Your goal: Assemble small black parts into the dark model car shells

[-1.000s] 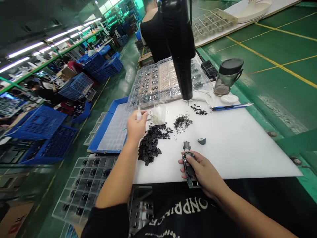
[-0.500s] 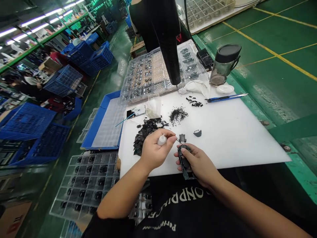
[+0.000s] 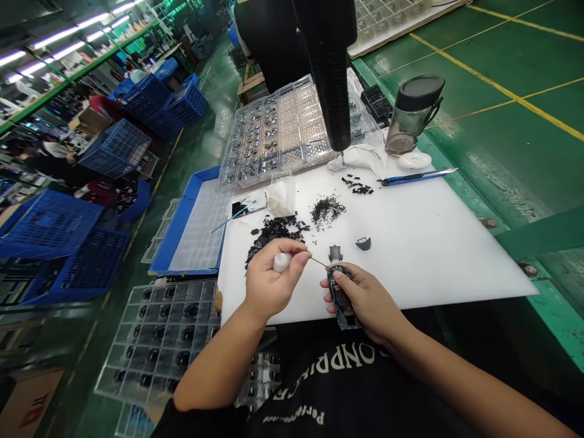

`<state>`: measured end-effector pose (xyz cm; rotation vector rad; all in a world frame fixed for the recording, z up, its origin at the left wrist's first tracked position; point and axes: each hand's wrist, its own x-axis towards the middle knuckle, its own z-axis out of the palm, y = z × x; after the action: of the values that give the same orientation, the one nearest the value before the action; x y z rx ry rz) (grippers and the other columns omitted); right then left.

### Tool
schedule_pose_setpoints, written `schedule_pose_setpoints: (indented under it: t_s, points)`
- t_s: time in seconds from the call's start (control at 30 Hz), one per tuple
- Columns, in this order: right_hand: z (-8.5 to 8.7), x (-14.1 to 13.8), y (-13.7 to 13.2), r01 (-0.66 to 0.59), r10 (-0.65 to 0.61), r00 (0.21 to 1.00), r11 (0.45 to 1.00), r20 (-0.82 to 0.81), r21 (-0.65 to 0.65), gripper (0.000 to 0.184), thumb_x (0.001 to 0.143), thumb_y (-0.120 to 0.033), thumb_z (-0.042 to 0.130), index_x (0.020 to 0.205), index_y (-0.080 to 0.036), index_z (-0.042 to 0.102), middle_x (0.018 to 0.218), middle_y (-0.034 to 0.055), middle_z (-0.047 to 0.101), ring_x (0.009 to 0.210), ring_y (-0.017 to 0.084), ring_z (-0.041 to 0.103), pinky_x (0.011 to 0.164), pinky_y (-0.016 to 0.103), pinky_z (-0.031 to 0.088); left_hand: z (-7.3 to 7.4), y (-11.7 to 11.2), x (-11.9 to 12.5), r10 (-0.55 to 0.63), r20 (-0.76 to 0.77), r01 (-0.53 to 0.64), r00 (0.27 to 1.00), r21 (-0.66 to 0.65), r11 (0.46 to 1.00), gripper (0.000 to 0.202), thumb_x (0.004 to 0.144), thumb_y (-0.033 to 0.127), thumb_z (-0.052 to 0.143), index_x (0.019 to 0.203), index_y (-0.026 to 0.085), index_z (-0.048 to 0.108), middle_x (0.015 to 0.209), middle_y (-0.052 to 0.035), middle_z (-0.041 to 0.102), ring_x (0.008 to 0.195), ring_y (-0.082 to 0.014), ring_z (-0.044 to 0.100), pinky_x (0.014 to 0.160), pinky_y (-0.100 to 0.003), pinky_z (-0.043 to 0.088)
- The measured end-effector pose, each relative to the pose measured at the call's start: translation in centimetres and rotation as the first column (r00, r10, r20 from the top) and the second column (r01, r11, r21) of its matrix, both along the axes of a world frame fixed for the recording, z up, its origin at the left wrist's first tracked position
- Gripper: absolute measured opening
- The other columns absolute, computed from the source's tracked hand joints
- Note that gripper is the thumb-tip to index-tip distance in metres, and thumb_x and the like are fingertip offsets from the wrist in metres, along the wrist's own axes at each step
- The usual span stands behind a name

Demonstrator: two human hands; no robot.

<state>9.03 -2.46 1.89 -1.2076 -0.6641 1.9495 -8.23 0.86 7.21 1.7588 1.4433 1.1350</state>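
My left hand (image 3: 274,281) pinches a small white bottle (image 3: 282,262) whose thin needle tip (image 3: 320,263) points right. The tip ends just short of a dark plastic housing (image 3: 342,298), held upright against the board in my right hand (image 3: 367,301). A small grey part (image 3: 335,253) and a dark curved cap (image 3: 364,243) lie just beyond that hand. Above my left hand is a pile of black scraps (image 3: 274,234), partly hidden by my fingers, and a scatter of tiny black bits (image 3: 327,211) lies further on.
The white work board (image 3: 433,255) holds a blue utility knife (image 3: 417,177) and a glass jar with a black lid (image 3: 413,115). A clear tray of parts (image 3: 278,137) lies beyond, under a black hanging tube (image 3: 331,61). A blue-rimmed tray (image 3: 191,225) and a clear grid tray (image 3: 159,340) sit left.
My left hand has moved from beside the black scraps to near my right hand, bringing the needle tip close to the housing. The view has also shifted slightly.
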Motion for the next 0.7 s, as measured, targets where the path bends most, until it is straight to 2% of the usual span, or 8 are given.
schedule_pose_setpoints:
  t_s: [0.13, 0.43, 0.7]
  points:
    - [0.21, 0.11, 0.07, -0.001, 0.0, 1.0, 1.0, -0.003, -0.023, 0.024, 0.092, -0.041, 0.058, 0.107, -0.023, 0.061, 0.093, 0.0052, 0.07, 0.072, 0.018, 0.065, 0.063, 0.034, 0.059, 0.56, -0.44, -0.25, -0.013, -0.037, 0.014, 0.999, 0.036, 0.999, 0.01, 0.085, 0.029, 0.067, 0.088, 0.02, 0.068, 0.081, -0.0027, 0.07, 0.075, -0.0141, 0.065, 0.069, -0.025, 0.052]
    - [0.07, 0.27, 0.17, 0.002, -0.001, 1.0, 1.0, 0.013, -0.03, 0.025, 0.091, -0.04, 0.059, 0.109, -0.022, 0.061, 0.095, 0.0067, 0.069, 0.071, 0.019, 0.066, 0.063, 0.035, 0.06, -0.21, -0.17, 0.41, -0.083, -0.149, 0.096, 0.985, 0.085, 0.992, 0.008, 0.086, 0.027, 0.064, 0.085, 0.02, 0.067, 0.082, -0.0022, 0.071, 0.076, -0.0142, 0.065, 0.073, -0.026, 0.052]
    - [-0.08, 0.34, 0.07, 0.002, -0.002, 1.0, 0.999, -0.001, -0.034, 0.025, 0.092, -0.039, 0.058, 0.11, -0.023, 0.06, 0.095, 0.0062, 0.069, 0.073, 0.019, 0.065, 0.064, 0.035, 0.06, 0.15, -0.31, 0.39, -0.094, -0.154, 0.113, 0.984, 0.12, 0.986, 0.006, 0.086, 0.025, 0.063, 0.085, 0.02, 0.066, 0.08, -0.0014, 0.069, 0.074, -0.0131, 0.064, 0.071, -0.025, 0.051]
